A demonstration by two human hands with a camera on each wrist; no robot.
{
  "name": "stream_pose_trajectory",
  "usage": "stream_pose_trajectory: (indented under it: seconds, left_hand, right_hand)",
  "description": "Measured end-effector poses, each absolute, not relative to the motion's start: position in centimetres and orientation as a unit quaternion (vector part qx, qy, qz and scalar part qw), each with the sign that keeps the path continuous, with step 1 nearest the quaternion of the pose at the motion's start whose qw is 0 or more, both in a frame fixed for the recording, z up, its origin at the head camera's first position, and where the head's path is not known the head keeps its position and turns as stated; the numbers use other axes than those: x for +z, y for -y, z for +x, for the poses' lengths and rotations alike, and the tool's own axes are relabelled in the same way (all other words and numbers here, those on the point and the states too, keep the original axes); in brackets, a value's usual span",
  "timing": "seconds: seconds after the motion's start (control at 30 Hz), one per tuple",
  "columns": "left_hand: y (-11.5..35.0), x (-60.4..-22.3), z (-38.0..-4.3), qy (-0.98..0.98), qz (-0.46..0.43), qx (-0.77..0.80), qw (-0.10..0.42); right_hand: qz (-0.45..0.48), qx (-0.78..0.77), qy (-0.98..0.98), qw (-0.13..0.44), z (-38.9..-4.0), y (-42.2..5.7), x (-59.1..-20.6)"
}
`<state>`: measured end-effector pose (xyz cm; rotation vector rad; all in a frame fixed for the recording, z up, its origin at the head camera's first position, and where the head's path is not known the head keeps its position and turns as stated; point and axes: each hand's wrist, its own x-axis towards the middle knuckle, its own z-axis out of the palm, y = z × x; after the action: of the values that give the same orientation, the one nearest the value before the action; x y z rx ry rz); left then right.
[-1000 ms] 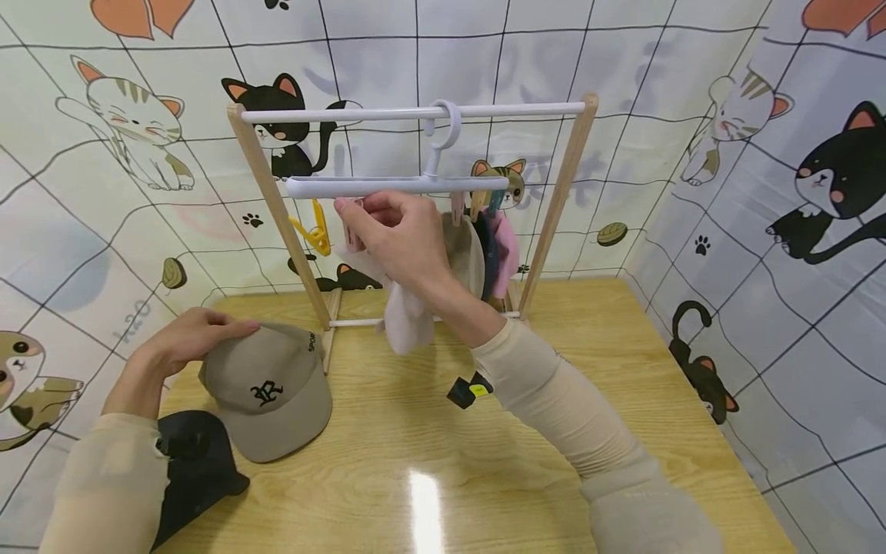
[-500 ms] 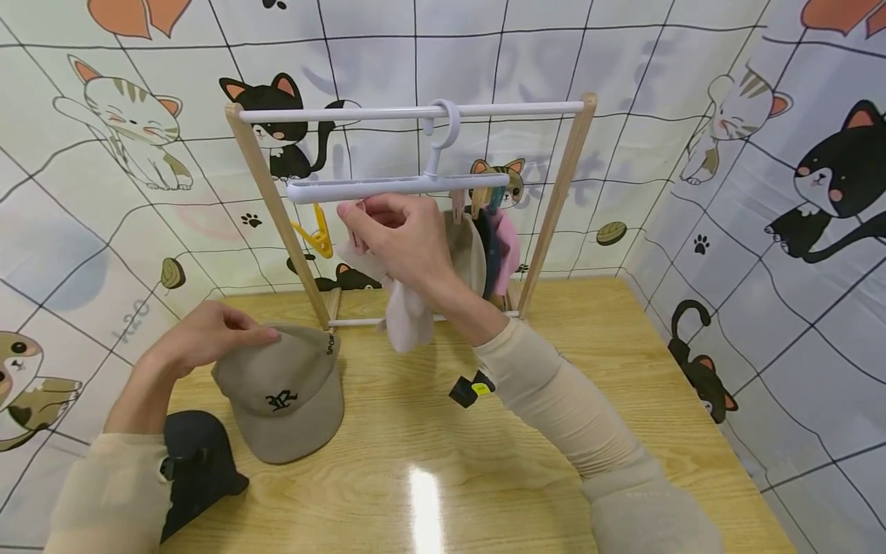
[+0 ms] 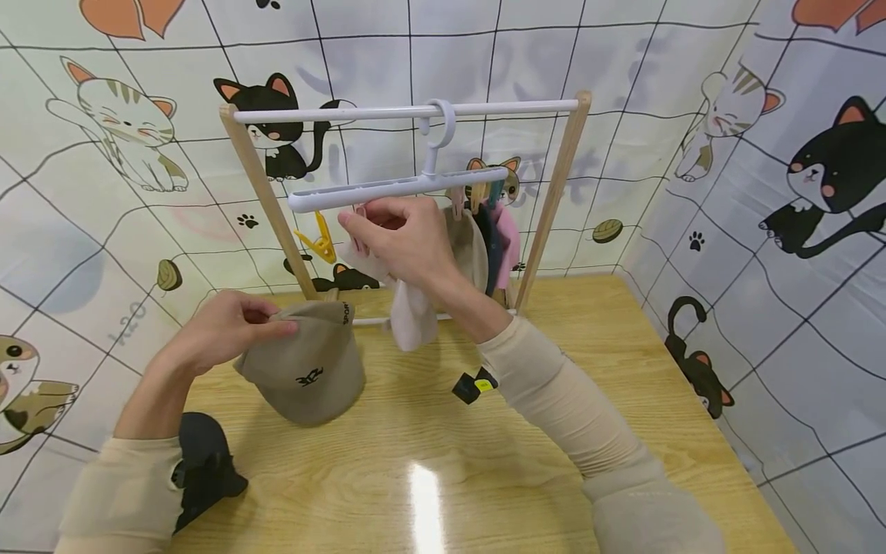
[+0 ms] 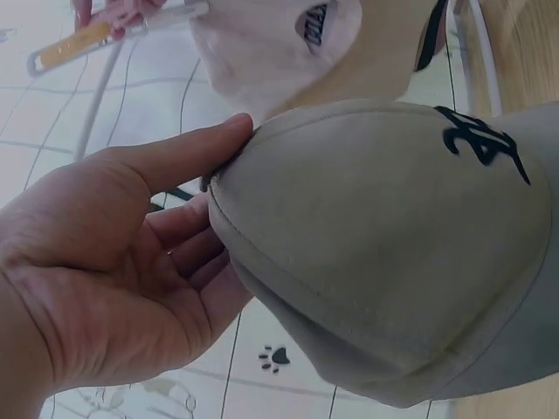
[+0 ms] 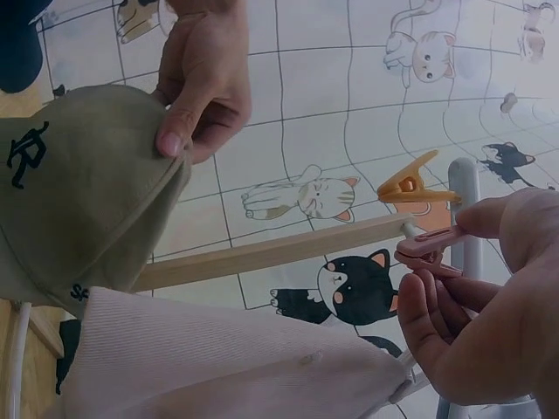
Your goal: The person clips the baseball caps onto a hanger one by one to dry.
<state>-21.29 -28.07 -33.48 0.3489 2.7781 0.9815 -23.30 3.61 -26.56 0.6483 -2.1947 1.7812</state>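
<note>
Head view, left hand (image 3: 221,331) pinching tan cap (image 3: 308,377) below white hanger (image 3: 388,191), right hand (image 3: 415,242) pinching pink clip (image 5: 434,242) just under it.

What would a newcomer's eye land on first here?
Probably the tan cap, pinched by its edge in the left hand in front of the rack's left post. Next, the right hand pinching a pink clip below the left half of the pale hanger. The cat-print backdrop stands out too, behind the rack.

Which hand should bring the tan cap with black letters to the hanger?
Probably the left hand: it pinches the tan cap, while the right hand pinches a pink clip by the hanger.
</note>
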Motion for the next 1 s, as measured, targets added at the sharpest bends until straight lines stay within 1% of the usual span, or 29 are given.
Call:
stream_pose_trajectory:
  seconds: [0.2,0.37,0.43,0.6,0.87,1.0]
  left_hand:
    - [25.9,-33.0,-21.1,-0.933,0.107,0.333,0.087]
    - [24.1,-33.2,-20.7,-0.902,0.133,0.402,0.081]
    - [23.4,-33.5,-20.5,-0.892,0.14,0.424,0.067]
    - [21.8,-34.3,-20.1,-0.88,0.128,0.457,-0.01]
    - [18.7,-36.3,-19.5,-0.824,0.085,0.536,-0.161]
    - [17.2,-37.3,-19.6,-0.78,0.059,0.588,-0.207]
  right_hand:
    - [0.223,0.603,0.758,0.11,-23.4,-3.9,-26.5]
    - [0.229,0.597,0.761,0.112,-23.6,-4.0,-26.4]
    - [0.229,0.596,0.762,0.11,-23.6,-4.0,-26.4]
    - [0.213,0.588,0.774,0.101,-23.7,-4.1,-26.5]
    - [0.177,0.57,0.795,0.104,-24.2,-3.6,-27.0]
    - [0.171,0.572,0.795,0.102,-24.4,-3.4,-27.2]
